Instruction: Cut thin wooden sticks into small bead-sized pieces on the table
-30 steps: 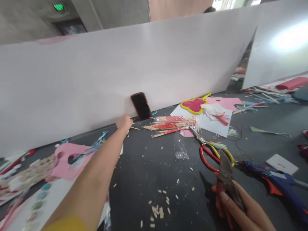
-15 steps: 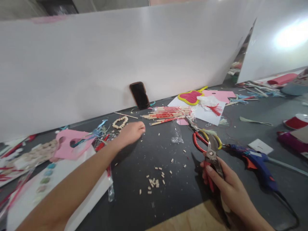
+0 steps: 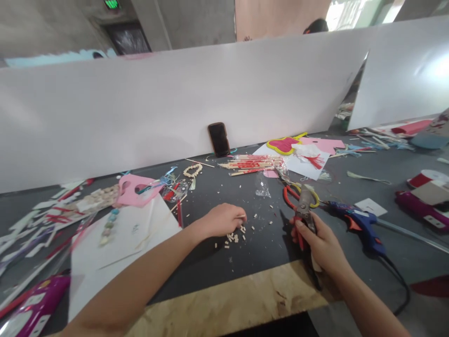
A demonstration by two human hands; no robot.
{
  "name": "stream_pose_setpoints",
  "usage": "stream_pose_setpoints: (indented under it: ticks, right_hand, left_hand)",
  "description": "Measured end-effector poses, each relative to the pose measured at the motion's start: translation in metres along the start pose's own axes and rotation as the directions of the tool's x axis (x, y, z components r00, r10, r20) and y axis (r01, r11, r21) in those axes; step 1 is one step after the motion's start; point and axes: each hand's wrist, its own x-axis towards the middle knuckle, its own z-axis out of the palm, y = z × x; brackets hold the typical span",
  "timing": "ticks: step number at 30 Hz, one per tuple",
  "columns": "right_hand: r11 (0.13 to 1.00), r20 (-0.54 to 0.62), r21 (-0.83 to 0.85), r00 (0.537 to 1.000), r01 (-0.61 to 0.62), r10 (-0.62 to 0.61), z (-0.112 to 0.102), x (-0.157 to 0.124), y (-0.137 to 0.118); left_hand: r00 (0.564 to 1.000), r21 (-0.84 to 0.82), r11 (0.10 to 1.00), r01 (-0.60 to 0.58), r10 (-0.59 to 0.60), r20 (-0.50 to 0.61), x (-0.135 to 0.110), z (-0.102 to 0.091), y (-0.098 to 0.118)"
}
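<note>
My left hand (image 3: 223, 219) lies curled on the dark table top, its fingertips pinched on a small wooden stick piece right beside a little heap of cut wooden bits (image 3: 235, 236). My right hand (image 3: 321, 243) is closed round the red handles of metal cutting pliers (image 3: 304, 210), blades pointing away from me. A bundle of red-and-wood sticks in clear wrap (image 3: 250, 164) lies farther back. A small ring of wooden beads (image 3: 192, 170) sits left of it.
A dark phone (image 3: 218, 139) leans on the white partition (image 3: 175, 98). Red-and-yellow scissors (image 3: 293, 196), a blue glue gun (image 3: 358, 223) with its cord, pink card (image 3: 135, 191), white paper (image 3: 122, 234), a butterfly shape (image 3: 285, 144) and threads lie around. The wooden table edge (image 3: 245, 299) runs near me.
My left hand has drawn back from the far side by the phone to the heap of wooden bits. My right hand kept hold of the pliers. The view shifted backward.
</note>
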Motion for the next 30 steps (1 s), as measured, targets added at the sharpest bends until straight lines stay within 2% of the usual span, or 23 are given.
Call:
stream_pose_setpoints:
  ticks: [6,11,17,23,30]
  right_hand:
    - [1.0,-0.008,0.001,1.0,0.028,-0.028,0.001,0.0,0.0]
    - [0.999,-0.042,0.0,0.998,0.052,-0.052,0.001,0.001,0.004]
    - [0.998,-0.043,-0.005,0.997,0.06,-0.06,0.001,0.001,0.004]
    - [0.998,-0.039,-0.019,0.997,0.068,-0.069,0.001,0.0,0.004]
    - [0.996,-0.022,-0.051,0.997,0.074,-0.076,0.0,0.0,0.004]
  left_hand:
    - [0.992,0.095,0.993,0.076,-0.066,-0.103,0.029,0.006,0.011]
    - [0.996,0.147,0.987,0.068,-0.058,-0.072,0.041,0.014,0.023]
    - [0.999,0.153,0.988,0.008,-0.013,0.036,0.013,0.009,0.025]
    - [0.989,0.173,0.974,0.145,-0.143,-0.025,-0.019,-0.001,0.015]
    - [0.969,0.106,0.965,0.239,-0.245,0.043,-0.059,0.002,0.003]
